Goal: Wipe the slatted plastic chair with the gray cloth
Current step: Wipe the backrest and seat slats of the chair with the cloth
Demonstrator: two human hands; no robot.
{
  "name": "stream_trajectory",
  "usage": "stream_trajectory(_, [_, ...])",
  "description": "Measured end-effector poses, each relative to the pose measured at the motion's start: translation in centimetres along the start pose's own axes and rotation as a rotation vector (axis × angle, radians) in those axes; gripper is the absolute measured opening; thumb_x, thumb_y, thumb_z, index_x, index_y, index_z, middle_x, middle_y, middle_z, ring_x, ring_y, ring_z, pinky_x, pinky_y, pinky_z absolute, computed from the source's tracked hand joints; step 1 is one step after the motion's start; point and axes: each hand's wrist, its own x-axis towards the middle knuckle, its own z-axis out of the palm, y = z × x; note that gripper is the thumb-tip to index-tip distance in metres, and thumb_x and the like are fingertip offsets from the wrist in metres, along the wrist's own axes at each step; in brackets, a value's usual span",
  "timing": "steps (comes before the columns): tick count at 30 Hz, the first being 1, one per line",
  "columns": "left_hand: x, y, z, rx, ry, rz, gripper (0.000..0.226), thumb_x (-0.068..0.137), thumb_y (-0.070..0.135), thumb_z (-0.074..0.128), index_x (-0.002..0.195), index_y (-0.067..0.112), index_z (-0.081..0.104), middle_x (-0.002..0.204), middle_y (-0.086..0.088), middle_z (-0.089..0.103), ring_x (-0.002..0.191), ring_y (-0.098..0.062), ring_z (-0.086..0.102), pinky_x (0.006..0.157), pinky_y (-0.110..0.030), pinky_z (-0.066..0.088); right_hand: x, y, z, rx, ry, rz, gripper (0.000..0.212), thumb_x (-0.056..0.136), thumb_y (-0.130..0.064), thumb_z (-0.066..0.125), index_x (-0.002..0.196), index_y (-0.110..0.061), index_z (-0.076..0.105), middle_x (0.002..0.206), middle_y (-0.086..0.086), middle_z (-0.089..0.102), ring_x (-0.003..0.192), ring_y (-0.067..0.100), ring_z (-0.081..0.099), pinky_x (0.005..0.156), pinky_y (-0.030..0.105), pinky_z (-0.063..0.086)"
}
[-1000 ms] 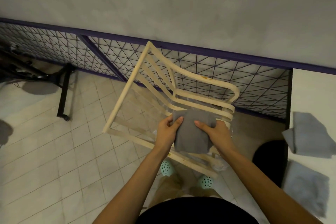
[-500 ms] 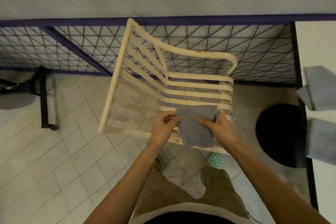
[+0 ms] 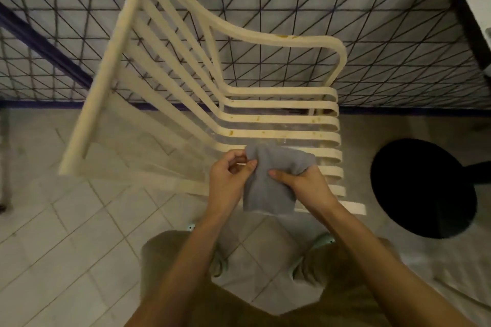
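Tiled floor (image 3: pixel 79 233) lying under everything. Dark wire fence (image 3: pixel 372 34) standing behind chair. Cream slatted chair (image 3: pixel 279 119) sitting by fence, small orange spots showing on slats. Gray cloth (image 3: pixel 268 191) hanging over front slats of seat. Left hand (image 3: pixel 229 180) pinching cloth's top left corner. Right hand (image 3: pixel 305 183) squeezing cloth's right side.

Pale tiled floor (image 3: pixel 79 233) meets a purple-framed wire mesh fence (image 3: pixel 372 21); a round black base (image 3: pixel 422 188) sits right, dim light.
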Motion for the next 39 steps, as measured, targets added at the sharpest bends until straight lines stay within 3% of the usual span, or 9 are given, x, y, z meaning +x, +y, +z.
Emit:
stream_trajectory(8, [-4.8,-3.0,-0.1,-0.144,0.048,0.128,0.030,0.086,0.000,0.067,0.100,0.027,0.065,0.098,0.001,0.071,0.091,-0.012,0.069,0.079,-0.033,0.058,-3.6,2.7,-0.1,-0.023,0.065,-0.314,0.019,0.089,-0.002,0.066,0.099,-0.018,0.065,0.100,0.006,0.071,0.087,0.008,0.071,0.077,0.022,0.058])
stream_trajectory(14, [-9.1,-3.2,-1.3,-0.154,0.031,0.234,0.030,0.086,0.000,0.067,0.102,0.026,0.065,0.100,0.002,0.071,0.094,-0.013,0.068,0.078,-0.032,0.058,-7.7,3.8,1.1,-0.028,0.036,-0.460,0.023,0.090,-0.001,0.064,0.101,-0.021,0.065,0.108,0.006,0.071,0.098,0.017,0.070,0.084,0.029,0.057])
stream_trajectory(19, [-10.7,-4.0,-4.1,-0.173,0.112,0.194,0.021,0.089,0.005,0.064,0.097,0.023,0.069,0.100,-0.001,0.073,0.094,-0.018,0.068,0.067,-0.029,0.058,-8.2,4.0,2.1,-0.090,0.071,-0.492,0.022,0.094,-0.007,0.062,0.109,-0.023,0.060,0.101,-0.010,0.066,0.095,0.007,0.064,0.080,0.019,0.054])
stream_trajectory(23, [-11.1,-5.0,-8.1,-0.212,0.262,0.129,0.012,0.089,0.013,0.066,0.098,0.019,0.070,0.097,-0.005,0.073,0.088,-0.019,0.067,0.072,-0.036,0.057,-7.1,3.2,3.6,-0.155,0.079,-0.550,0.021,0.096,-0.008,0.058,0.111,-0.022,0.058,0.100,-0.009,0.063,0.092,0.001,0.060,0.077,0.014,0.051])
stream_trajectory(28, [-9.4,-4.3,-13.8,-0.233,0.502,0.203,0.013,0.092,0.015,0.063,0.104,0.019,0.066,0.093,0.003,0.069,0.085,-0.015,0.064,0.067,-0.030,0.055,-4.3,1.0,8.2,-0.350,0.000,-0.650,0.032,0.093,0.005,0.055,0.076,-0.022,0.059,0.071,-0.008,0.056,0.061,-0.007,0.055,0.054,0.012,0.044])
stream_trajectory(31, [-7.9,-3.3,-15.5,-0.232,0.598,0.261,0.020,0.093,0.017,0.061,0.113,0.020,0.061,0.102,0.005,0.066,0.092,-0.014,0.063,0.067,-0.028,0.054,-2.1,0.0,11.6,-0.392,0.000,-0.664,0.038,0.090,0.006,0.054,0.064,-0.022,0.051,0.061,-0.008,0.045,0.055,0.005,0.041,0.052,0.016,0.039])
stream_trajectory(33, [-6.4,-2.7,-16.1,-0.238,0.640,0.302,0.029,0.093,0.020,0.061,0.122,0.020,0.057,0.112,0.005,0.063,0.101,-0.012,0.062,0.072,-0.029,0.055,-0.4,-0.7,14.1,-0.366,-0.009,-0.678,0.027,0.088,0.001,0.057,0.067,-0.016,0.057,0.061,-0.004,0.048,0.056,0.006,0.040,0.057,0.028,0.040])
stream_trajectory(35, [-5.4,-2.1,-16.2,-0.240,0.639,0.332,0.035,0.095,0.023,0.058,0.130,0.022,0.053,0.118,0.011,0.061,0.107,-0.007,0.060,0.080,-0.029,0.055,0.1,-1.6,16.3,-0.295,-0.019,-0.703,0.018,0.089,0.002,0.058,0.080,-0.010,0.068,0.067,-0.007,0.058,0.058,-0.004,0.051,0.060,0.023,0.045])
stream_trajectory(39, [-3.9,-1.7,-15.3,-0.279,0.612,0.370,0.036,0.101,0.022,0.045,0.137,0.021,0.048,0.121,0.015,0.061,0.111,-0.002,0.059,0.086,-0.026,0.054,-0.7,-2.2,20.9,-0.221,-0.250,-0.766,0.043,0.092,0.002,0.059,0.134,-0.008,0.056,0.128,-0.009,0.060,0.107,-0.017,0.055,0.095,0.013,0.047])
